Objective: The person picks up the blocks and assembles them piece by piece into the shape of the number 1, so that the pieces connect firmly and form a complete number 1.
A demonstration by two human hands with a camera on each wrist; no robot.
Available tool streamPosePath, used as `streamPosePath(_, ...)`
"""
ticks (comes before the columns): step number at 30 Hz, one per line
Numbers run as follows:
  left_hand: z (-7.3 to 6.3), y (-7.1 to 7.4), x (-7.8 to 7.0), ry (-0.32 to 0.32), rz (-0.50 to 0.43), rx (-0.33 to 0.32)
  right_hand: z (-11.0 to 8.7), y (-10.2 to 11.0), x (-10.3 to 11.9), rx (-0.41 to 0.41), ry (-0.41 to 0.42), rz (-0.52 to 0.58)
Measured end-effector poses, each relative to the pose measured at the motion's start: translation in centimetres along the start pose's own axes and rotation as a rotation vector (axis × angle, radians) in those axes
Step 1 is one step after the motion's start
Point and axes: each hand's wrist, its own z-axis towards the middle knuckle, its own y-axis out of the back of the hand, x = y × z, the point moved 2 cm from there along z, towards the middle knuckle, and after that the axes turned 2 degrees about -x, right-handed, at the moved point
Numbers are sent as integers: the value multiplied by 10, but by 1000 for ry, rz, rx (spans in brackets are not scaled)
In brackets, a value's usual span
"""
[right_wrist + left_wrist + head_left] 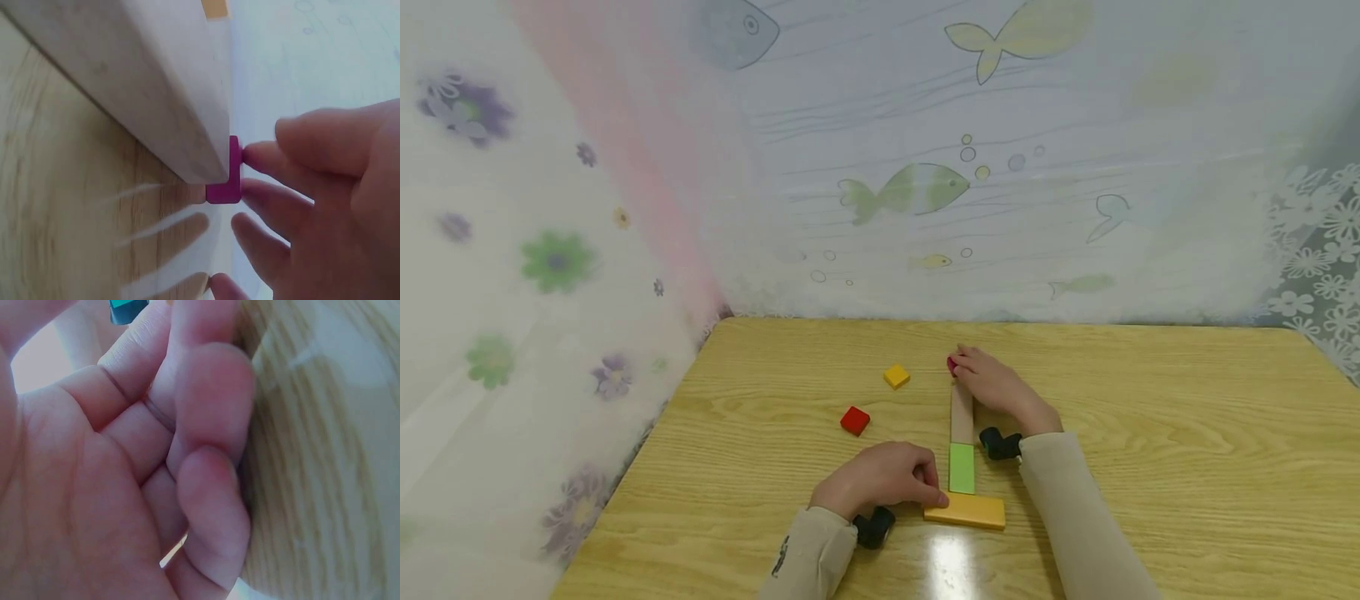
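Observation:
Four blocks make a T-shaped row on the wooden table in the head view. An orange-yellow block (973, 512) lies crosswise nearest me, with a green block (962, 468) behind it. Beyond that is a long plain wooden block (962, 414), and at its far end a magenta block (234, 178). My left hand (883, 475) has bent fingers, its thumb and index finger at the orange-yellow block's left end. My right hand (1000, 392) reaches over the far end. In the right wrist view its fingertips (255, 152) touch the magenta block's outer face, the thumb apart from it.
Left of the row, a red block (855, 421) and a small yellow block (897, 377) lie apart from each other. Black wrist cameras (874, 527) hang below both wrists. Fish-patterned curtain (917, 250) stands along the table's back edge, flowered curtain on the left.

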Motion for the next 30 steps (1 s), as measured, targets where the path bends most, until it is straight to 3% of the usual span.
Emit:
streamPosePath(14, 0, 0, 1, -2, -19, -5, -2, 4, -5, -163, -1, -24)
streamPosePath(30, -1, 0, 0, 4, -38, 2, 1, 1, -8, -162, -50, -39)
